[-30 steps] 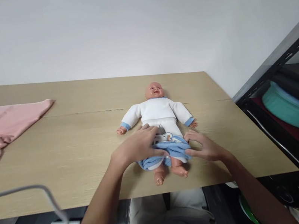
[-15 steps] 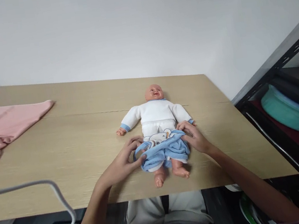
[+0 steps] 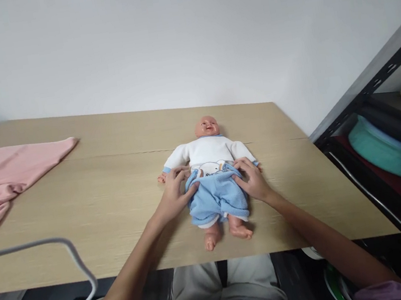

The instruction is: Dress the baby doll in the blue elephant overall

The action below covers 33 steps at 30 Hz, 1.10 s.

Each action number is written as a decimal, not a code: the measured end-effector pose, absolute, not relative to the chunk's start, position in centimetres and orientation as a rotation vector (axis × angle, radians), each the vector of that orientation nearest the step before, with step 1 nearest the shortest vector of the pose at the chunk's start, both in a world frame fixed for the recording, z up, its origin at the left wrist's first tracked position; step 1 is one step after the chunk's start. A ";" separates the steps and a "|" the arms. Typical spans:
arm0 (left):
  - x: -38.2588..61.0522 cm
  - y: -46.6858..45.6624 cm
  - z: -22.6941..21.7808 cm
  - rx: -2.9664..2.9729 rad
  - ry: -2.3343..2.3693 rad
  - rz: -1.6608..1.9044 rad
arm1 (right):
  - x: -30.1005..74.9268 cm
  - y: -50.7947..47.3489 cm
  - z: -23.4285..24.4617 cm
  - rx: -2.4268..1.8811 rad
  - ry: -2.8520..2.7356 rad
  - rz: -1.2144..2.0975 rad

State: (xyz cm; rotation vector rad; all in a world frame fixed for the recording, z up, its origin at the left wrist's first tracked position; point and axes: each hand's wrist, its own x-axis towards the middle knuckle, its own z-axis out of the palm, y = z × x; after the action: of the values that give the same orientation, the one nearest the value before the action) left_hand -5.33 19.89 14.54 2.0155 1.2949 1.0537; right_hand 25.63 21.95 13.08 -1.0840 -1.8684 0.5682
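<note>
A baby doll [image 3: 209,152] lies on its back near the middle of the table's [image 3: 117,198] near side, head pointing far, feet near. From here I see the left hand [image 3: 177,189] pinching the left edge of its blue trousers [image 3: 217,197], the right hand [image 3: 253,179] pinching the right edge, both at waistband height. Pink cloth [image 3: 13,167] lies far left.

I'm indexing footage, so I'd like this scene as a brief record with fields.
Subject: bald plastic baby doll, lying face up
Clothing: white long-sleeved fabric top with blue cuffs; light-blue fabric pants
Left hand: holding the pants at one side of the waist
Right hand: holding the opposite side
Surface: pale wood-coloured table
Far left: pink cloth on the table
Far right: rounded teal item in a black rack
</note>
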 end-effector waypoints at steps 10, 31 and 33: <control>-4.1 26.0 12.8 1.681 1.270 1.189 | 24.6 26.1 10.6 -1.199 -1.487 0.810; -5.8 25.2 11.7 1.435 1.137 1.101 | 25.8 25.0 9.1 -1.233 -1.256 1.141; -6.3 25.0 11.5 1.361 1.085 1.046 | 25.7 24.7 8.7 -1.241 -1.214 1.140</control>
State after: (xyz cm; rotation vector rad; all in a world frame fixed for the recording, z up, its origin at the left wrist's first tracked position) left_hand -6.25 24.96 11.52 1.3607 1.0853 1.0463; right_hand 25.70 24.66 8.69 -1.2409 -1.2140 1.1403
